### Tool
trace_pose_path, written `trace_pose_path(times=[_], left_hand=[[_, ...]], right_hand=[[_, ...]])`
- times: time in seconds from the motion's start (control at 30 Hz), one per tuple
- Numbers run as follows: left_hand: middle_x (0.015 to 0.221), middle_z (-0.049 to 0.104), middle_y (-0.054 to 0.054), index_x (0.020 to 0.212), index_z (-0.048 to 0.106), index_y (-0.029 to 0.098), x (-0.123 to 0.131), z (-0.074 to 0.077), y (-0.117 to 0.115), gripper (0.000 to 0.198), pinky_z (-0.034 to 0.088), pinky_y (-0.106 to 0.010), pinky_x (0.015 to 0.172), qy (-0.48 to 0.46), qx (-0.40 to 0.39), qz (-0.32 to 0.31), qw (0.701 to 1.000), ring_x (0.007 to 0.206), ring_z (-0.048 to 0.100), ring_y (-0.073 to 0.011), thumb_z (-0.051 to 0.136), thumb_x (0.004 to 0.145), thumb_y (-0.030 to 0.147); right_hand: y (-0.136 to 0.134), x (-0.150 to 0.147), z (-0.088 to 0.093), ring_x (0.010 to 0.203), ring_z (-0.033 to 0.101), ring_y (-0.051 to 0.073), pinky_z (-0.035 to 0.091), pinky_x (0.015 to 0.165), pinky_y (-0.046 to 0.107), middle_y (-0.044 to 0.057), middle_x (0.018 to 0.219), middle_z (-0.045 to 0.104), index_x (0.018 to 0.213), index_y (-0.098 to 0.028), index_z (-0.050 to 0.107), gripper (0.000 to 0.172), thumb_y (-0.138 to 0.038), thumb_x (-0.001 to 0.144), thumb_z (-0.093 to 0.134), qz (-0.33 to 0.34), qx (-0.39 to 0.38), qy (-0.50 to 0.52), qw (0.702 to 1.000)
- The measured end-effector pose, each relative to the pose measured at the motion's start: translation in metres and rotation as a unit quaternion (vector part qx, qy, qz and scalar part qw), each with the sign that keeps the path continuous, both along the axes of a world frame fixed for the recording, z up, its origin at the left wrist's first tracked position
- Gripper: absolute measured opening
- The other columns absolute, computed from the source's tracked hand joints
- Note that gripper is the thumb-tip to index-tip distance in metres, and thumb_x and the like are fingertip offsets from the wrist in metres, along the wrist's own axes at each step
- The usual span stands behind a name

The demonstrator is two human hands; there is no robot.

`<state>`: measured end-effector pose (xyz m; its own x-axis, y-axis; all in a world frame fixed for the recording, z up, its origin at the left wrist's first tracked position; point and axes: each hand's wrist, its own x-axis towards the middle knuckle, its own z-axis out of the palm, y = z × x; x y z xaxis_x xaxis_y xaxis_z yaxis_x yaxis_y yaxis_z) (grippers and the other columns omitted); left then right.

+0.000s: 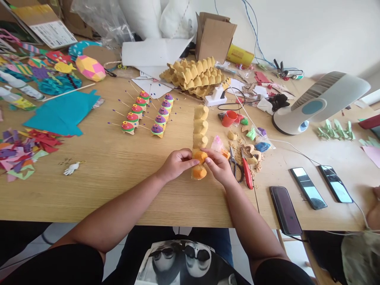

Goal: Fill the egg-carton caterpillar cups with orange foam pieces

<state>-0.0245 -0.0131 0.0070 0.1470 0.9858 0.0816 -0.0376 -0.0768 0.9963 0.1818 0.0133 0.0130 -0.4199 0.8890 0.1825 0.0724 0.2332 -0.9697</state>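
Bracketing the tan moulded-pulp egg-carton strip (pixel 200 140) at its second cup from the near end, your two hands face each other across its width; take the strip as the landmark for every position below. The strip lies straight ahead of you over the pale wooden table (pixel 118 198), its long axis running away from your body, so the hands sit across that axis rather than along it. Your left hand (pixel 179 164) is at the strip's left side, grasping it with the thumb laid against the orange, clay-like covering (pixel 200 155) of the second cup; its other fingers are partly hidden. Your right hand (pixel 219 165) is at the right side, grasping the same cup between thumb and fingers. Note that neither hand is clearly nearer: both touch this cup. The strip's end cup, also orange, projects toward you from between the hands; three bare tan cups extend beyond them. Whether the strip's underside bears on the tabletop cannot be told. Right of the strip lie the black-handled metal scissors (pixel 233 161) and, farther right, the red-handled cutter (pixel 247 170). Left of the strip stands a row of purple-and-green egg-carton cups (pixel 162 111).
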Motion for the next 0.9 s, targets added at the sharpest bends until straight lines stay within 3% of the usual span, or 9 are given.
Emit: trace_pose_path(times=[0.07,0.17,0.27,0.33,0.5,0.6,0.9], left_hand=[[0.076,0.064,-0.002,0.074,0.072,0.017,0.002,-0.001,0.001,0.029,0.044,-0.028,0.073,-0.069,-0.037,-0.018,0.997,0.076,0.056,-0.0155,0.084,0.078,0.042],[0.087,0.073,-0.008,0.088,0.078,0.015,0.004,-0.003,0.002,0.037,0.048,-0.031,0.078,-0.209,-0.122,-0.061,0.968,0.083,0.064,-0.0193,0.083,0.078,0.050],[0.088,0.076,-0.010,0.090,0.080,0.014,0.005,-0.003,0.003,0.035,0.051,-0.031,0.078,-0.272,-0.158,-0.067,0.947,0.081,0.067,-0.0197,0.085,0.078,0.047],[0.088,0.077,-0.009,0.090,0.080,0.014,0.005,-0.002,0.004,0.032,0.052,-0.029,0.078,-0.293,-0.166,-0.070,0.939,0.081,0.068,-0.0188,0.086,0.077,0.043],[0.083,0.078,-0.008,0.084,0.080,0.014,0.004,0.001,0.003,0.029,0.050,-0.026,0.072,-0.310,-0.196,-0.084,0.927,0.075,0.068,-0.0162,0.087,0.076,0.041],[0.082,0.078,-0.008,0.085,0.080,0.014,0.005,0.001,0.002,0.029,0.050,-0.026,0.071,-0.295,-0.208,-0.085,0.929,0.075,0.068,-0.0167,0.088,0.075,0.041],[0.083,0.077,-0.008,0.085,0.079,0.013,0.005,-0.006,0.001,0.026,0.048,-0.026,0.074,-0.260,-0.199,-0.102,0.939,0.079,0.068,-0.0170,0.086,0.078,0.037]], right_hand=[[0.001,0.000,-0.001,0.097,0.068,0.021,0.056,0.091,0.037,0.006,0.117,0.075,0.126,-0.027,0.073,0.041,-0.052,0.094,0.067,0.001,0.003,0.007,1.000],[0.001,0.000,0.000,0.100,0.068,0.021,0.054,0.095,0.037,0.007,0.120,0.074,0.125,-0.027,0.073,0.039,-0.048,0.092,0.070,0.012,0.009,0.009,1.000],[-0.001,-0.001,0.001,0.106,0.067,0.022,0.053,0.099,0.038,0.006,0.121,0.074,0.123,-0.027,0.073,0.039,-0.046,0.089,0.074,0.028,-0.004,0.022,0.999],[-0.004,-0.005,0.000,0.105,0.066,0.021,0.053,0.097,0.037,0.005,0.119,0.073,0.124,-0.029,0.072,0.041,-0.047,0.088,0.076,0.032,-0.053,0.070,0.996],[-0.011,-0.018,0.002,0.087,0.064,0.015,0.053,0.084,0.030,-0.001,0.092,0.068,0.102,-0.029,0.067,0.025,-0.041,0.084,0.080,0.019,-0.183,0.229,0.956],[-0.014,-0.022,0.007,0.080,0.060,0.014,0.051,0.075,0.026,-0.003,0.089,0.063,0.094,-0.027,0.058,0.029,-0.037,0.081,0.082,0.004,-0.235,0.269,0.934],[-0.015,-0.021,0.008,0.075,0.057,0.013,0.048,0.070,0.026,-0.005,0.086,0.060,0.091,-0.026,0.047,0.035,-0.029,0.078,0.080,0.017,-0.271,0.291,0.918]])
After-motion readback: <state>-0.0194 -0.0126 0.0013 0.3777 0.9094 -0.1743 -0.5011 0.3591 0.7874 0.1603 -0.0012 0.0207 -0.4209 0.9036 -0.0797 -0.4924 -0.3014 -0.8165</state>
